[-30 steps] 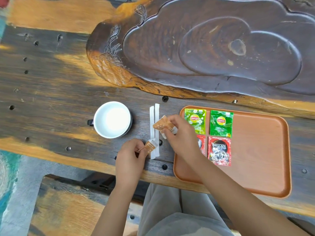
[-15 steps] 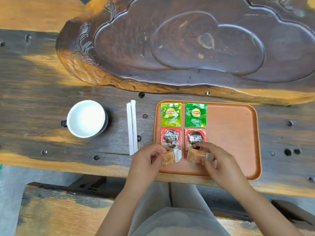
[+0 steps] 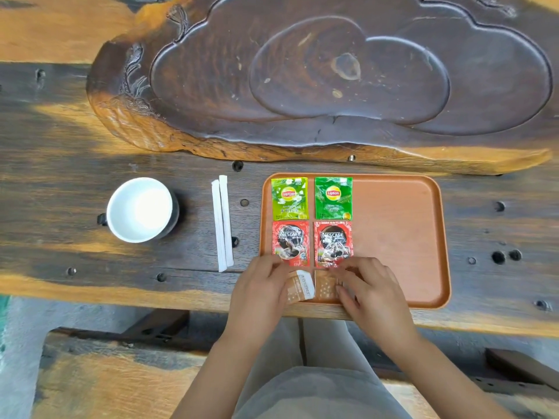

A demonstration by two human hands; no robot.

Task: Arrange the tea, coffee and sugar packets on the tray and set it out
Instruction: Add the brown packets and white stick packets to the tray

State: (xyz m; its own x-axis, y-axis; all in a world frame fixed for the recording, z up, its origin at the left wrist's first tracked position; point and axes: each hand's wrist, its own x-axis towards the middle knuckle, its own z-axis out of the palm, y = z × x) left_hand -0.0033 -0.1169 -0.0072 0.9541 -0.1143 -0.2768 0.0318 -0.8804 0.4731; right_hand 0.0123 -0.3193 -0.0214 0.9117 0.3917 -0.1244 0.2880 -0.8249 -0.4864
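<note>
Both hands — left hand (image 3: 260, 285) on one brown sugar packet (image 3: 299, 287), right hand (image 3: 367, 287) on the other (image 3: 325, 285) — have carried them from table to orange tray (image 3: 399, 237) (grips still pinched), starting a third row below the Nescafé sachets (image 3: 311, 243).

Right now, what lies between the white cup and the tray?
In the head view, two white paper sticks lie side by side on the table between the white cup and the tray; nothing else.
</note>
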